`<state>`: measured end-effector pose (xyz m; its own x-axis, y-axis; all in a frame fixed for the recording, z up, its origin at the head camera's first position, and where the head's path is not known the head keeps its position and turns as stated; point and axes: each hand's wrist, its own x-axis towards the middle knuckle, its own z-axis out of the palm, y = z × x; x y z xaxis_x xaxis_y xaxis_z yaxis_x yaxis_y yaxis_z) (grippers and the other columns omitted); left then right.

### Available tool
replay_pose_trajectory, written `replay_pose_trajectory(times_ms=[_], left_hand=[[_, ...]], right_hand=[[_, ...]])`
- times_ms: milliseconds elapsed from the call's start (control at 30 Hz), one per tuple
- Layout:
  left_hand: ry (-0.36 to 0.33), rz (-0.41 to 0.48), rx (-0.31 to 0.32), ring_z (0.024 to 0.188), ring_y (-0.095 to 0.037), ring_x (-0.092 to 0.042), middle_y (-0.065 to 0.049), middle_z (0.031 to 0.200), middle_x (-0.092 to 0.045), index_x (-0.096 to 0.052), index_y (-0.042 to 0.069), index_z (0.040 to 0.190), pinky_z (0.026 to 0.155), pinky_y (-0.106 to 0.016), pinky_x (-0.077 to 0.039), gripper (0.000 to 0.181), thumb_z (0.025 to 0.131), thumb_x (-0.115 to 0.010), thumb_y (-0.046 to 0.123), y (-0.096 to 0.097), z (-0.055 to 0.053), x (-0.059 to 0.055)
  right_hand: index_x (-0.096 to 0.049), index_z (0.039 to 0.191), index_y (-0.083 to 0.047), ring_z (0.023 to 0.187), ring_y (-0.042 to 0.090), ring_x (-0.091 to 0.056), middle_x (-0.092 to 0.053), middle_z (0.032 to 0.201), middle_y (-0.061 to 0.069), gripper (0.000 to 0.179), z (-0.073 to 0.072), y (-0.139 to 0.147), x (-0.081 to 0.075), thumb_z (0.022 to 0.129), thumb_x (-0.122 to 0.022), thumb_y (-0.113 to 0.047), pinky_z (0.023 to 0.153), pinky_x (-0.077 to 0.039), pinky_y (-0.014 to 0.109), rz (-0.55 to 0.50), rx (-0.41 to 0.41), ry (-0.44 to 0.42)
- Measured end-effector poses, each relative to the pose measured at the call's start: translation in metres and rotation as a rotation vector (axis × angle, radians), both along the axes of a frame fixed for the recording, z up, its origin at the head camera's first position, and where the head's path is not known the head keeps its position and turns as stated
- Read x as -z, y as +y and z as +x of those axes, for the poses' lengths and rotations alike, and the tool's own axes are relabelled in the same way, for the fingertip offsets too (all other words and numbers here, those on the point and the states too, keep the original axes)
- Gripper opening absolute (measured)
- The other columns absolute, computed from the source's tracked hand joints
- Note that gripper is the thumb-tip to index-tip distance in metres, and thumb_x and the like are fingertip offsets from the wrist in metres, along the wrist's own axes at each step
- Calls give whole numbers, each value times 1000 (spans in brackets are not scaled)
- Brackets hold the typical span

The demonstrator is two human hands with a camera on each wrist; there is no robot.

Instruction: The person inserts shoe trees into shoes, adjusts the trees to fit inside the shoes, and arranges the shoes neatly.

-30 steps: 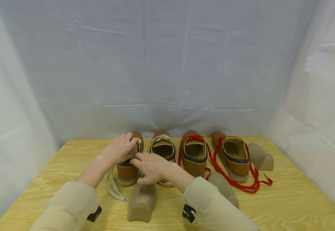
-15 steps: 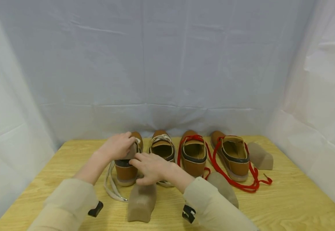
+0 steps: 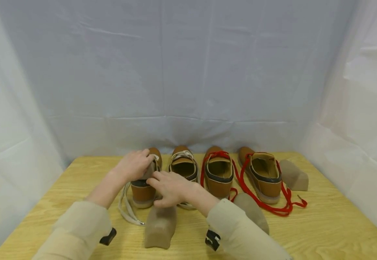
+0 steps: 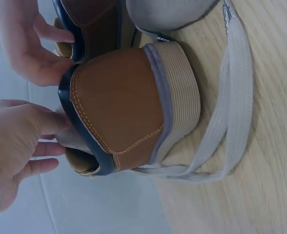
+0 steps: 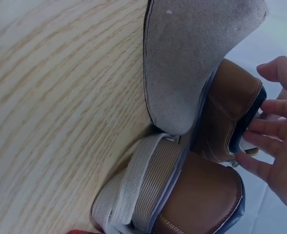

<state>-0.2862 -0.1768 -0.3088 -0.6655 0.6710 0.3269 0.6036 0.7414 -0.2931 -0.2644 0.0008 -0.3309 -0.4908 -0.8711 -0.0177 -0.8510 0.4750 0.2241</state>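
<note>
In the lower left-centre of the head view, the left hand [image 3: 134,166] is bent over a grey-brown block [image 3: 149,171] that sits partly inside the leftmost shoe [image 3: 143,195]. The left wrist view shows the thumb side of that hand touching the block at the shoe's mouth, with other fingers reaching down its far side, so the block lies between them, held. Its lower part is hidden within the shoe. The right hand [image 3: 170,187], near the bottom centre, has its fingers spread and loosely bent around nothing; their tips touch or lie just beside the shoe's dark collar [image 5: 243,124]. In the right wrist view its thumb stands apart from the other fingers, at the upper right.

The leftmost shoe is brown, heel toward the viewer, toe toward the back. Its pale laces [image 3: 126,207] trail on the table [image 3: 334,224] to the lower left. A second block [image 3: 160,229] rests below the right hand, at the bottom centre.

To the right stand a second shoe [image 3: 183,169] with pale laces, then a third shoe [image 3: 220,184] and a fourth shoe [image 3: 266,182] with red laces [image 3: 274,209]. A third block [image 3: 251,213], partly behind the right sleeve [image 3: 237,224], lies lower right of centre; a fourth block [image 3: 294,177] lies beside the fourth shoe.
</note>
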Motion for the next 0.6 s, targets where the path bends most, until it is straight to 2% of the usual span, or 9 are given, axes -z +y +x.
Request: replay_pose_trajectory(times_ms=[233, 500, 600], left_hand=[[67, -48, -36, 63, -24, -53, -9, 78, -49, -61, 2, 96, 53, -37, -46, 14, 83, -65, 6, 0, 1, 3], [143, -42, -37, 66, -26, -49, -10, 78, -48, -55, 4, 87, 53, -35, -41, 17, 77, -68, 6, -1, -4, 4], [146, -39, -30, 67, -26, -49, -10, 79, -48, -56, 3, 87, 54, -35, -41, 21, 74, -72, 8, -1, -3, 3]], right_hand=[[-42, 136, -14, 103, 15, -47, -44, 121, 1, 60, 1, 1, 0, 87, -55, -45, 82, -42, 27, -10, -8, 15], [-42, 136, -14, 101, 14, -48, -44, 121, 1, 60, 0, 1, 1, 87, -55, -45, 81, -42, 27, -7, -12, 25], [-41, 136, -14, 103, 14, -48, -44, 122, 1, 60, 0, 0, 2, 87, -54, -45, 82, -42, 27, -4, -11, 27]])
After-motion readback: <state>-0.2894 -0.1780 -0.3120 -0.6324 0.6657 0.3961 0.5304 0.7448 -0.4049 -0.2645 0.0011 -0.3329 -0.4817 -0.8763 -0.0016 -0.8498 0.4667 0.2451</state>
